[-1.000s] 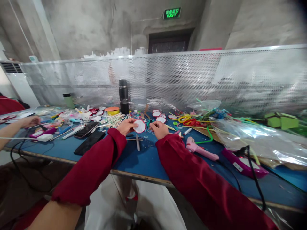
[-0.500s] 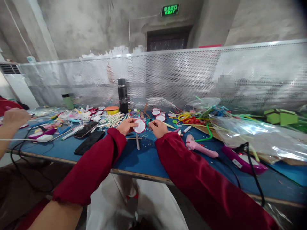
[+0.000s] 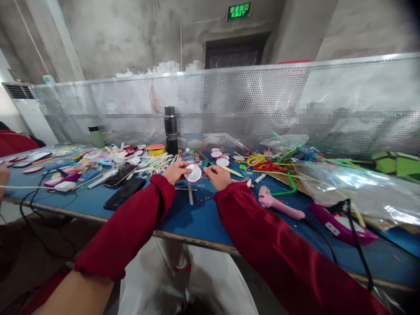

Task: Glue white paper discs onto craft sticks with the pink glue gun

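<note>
My left hand pinches a small white round disc with a red rim, held just above the blue table. My right hand is curled closed right beside the disc's right edge, touching it; what its fingers hold is too small to make out. Both arms wear dark red sleeves. A wooden stick lies on the table just below the hands. More red-and-white discs lie behind them.
A black flask stands behind my hands. Two black phones lie to the left, a pink glue gun and a purple one with a black cord to the right. Pipe cleaners, a plastic bag, green boxes. Another person's arm at far left.
My hands stay on the disc, barely shifting. The other person's hand at the left has pulled back toward the frame edge. The view has shifted slightly.
</note>
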{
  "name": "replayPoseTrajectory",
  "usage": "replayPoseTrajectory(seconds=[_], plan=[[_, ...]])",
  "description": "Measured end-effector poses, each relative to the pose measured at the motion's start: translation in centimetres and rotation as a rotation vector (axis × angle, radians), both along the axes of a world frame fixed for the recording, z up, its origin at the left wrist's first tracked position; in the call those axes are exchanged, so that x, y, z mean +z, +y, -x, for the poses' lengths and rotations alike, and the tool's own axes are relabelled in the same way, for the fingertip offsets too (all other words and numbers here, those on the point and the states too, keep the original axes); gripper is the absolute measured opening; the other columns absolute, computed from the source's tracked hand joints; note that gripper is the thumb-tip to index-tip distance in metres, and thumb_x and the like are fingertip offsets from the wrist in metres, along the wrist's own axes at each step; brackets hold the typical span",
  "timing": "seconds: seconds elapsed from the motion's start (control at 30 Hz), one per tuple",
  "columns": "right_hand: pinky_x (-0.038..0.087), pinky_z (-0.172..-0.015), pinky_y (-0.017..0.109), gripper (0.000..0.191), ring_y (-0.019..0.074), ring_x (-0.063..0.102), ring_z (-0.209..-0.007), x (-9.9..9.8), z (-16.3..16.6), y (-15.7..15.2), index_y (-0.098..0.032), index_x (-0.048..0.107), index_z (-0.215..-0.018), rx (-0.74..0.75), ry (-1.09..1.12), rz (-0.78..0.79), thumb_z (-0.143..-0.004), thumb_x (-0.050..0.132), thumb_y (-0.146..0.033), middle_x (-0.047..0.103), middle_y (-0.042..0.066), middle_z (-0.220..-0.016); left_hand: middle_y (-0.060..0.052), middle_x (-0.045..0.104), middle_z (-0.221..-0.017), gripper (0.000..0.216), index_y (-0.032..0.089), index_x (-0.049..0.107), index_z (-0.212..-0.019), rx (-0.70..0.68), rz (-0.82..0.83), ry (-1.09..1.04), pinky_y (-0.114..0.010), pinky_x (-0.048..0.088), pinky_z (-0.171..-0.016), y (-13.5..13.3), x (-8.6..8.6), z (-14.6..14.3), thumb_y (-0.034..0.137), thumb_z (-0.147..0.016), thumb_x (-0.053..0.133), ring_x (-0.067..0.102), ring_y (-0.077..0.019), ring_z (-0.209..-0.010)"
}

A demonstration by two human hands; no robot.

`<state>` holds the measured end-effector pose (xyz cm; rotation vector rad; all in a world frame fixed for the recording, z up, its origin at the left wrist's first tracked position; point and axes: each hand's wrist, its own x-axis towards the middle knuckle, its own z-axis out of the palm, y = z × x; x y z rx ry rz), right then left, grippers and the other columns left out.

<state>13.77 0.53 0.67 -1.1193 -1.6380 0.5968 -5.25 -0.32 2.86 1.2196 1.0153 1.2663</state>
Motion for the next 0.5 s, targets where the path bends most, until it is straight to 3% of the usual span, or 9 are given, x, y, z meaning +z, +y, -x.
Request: replayPoseTrajectory(seconds=[0.23,0.5], plan=[[0.046,-0.062,0.027,0.027,0.0145,0.059,-0.064,0.2,0.6,-0.7,-0.02,0.065,-0.072,0.067,-0.013,0.007,-0.073,0.063,-0.047,0.066,-0.001,-0.065,0.0,0.067,-0.067,0.021,0.014,0.068,-0.08,0.002,-0.014,0.037,-0.028,0.05,-0.064,-0.1,0.2,-0.2,0.01,-0.06,0.075,0.06,-0.0125,-0.06],[0.045,-0.06,0.026,0.021,0.0138,0.059,-0.062,-0.4,0.7,-0.3,-0.02,0.062,-0.07,0.069,-0.017,-0.006,-0.07,0.063,-0.041,0.064,-0.002,-0.063,0.0,0.068,-0.07,0.025,0.017,0.069,-0.08,-0.047,-0.031,0.051,-0.028,0.05,-0.066,0.4,-0.8,-0.2,0.015,-0.057,0.08,0.062,-0.0139,-0.064]])
